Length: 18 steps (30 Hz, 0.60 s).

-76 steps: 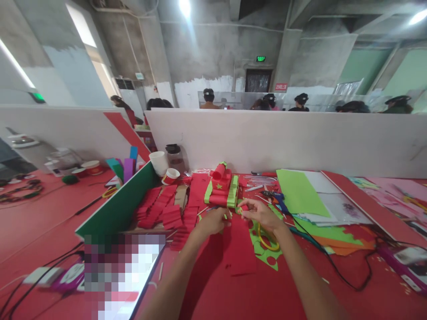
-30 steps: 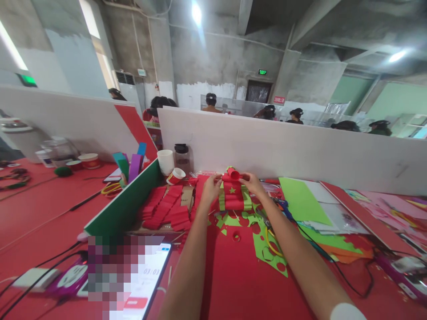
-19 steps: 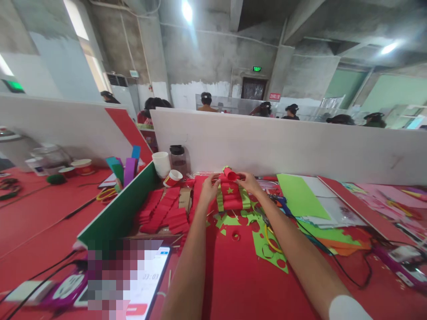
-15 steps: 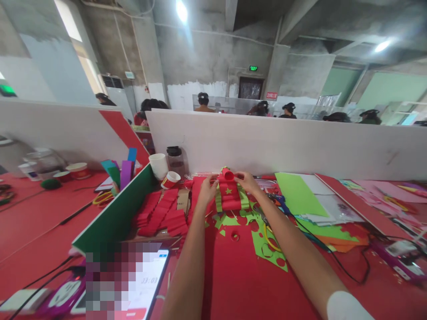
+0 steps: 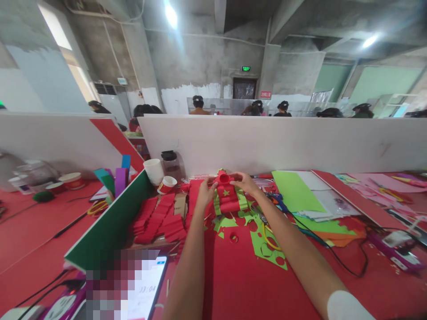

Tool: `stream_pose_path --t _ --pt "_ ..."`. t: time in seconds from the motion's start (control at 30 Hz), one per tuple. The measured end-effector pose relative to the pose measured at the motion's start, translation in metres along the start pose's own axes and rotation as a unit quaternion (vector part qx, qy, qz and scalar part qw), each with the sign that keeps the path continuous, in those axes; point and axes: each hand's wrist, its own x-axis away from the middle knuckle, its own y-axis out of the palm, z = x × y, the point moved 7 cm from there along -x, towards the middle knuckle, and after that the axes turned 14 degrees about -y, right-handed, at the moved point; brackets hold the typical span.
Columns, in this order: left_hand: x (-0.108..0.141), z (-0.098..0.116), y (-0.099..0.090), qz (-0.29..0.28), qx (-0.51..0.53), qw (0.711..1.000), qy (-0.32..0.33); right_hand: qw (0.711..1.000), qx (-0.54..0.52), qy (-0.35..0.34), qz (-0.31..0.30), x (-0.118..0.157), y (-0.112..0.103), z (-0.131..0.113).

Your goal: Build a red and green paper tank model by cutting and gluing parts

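Observation:
A red paper piece with a yellow-green star (image 5: 226, 193) and green edges stands at the back of the red work surface. On its top sits a small red paper tube (image 5: 223, 178), its open end facing me. My left hand (image 5: 207, 191) has its fingers closed on the left side of the red paper piece near the tube. From the right, my right hand (image 5: 245, 182) pinches the other side by the tube. A small red ring (image 5: 234, 237) lies on a red sheet (image 5: 240, 275) in front.
Folded red strips (image 5: 160, 218) lie left, beside a green divider (image 5: 110, 222) and a phone (image 5: 147, 284). Cut green scraps (image 5: 267, 249), yellow-handled scissors (image 5: 271, 238) and a black cable are at the right. Cups and a bottle (image 5: 171, 164) stand back left.
The view has turned slightly right. The red tube has tipped a little and sits lower between my hands, with its opening more toward me.

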Motion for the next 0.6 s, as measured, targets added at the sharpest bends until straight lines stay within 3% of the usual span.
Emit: stream_pose_path --t 0.6 --pt "0.001 0.0 0.002 -0.014 0.06 0.998 -0.014 0.995 -0.029 0.036 0.089 0.011 -0.009 0.016"
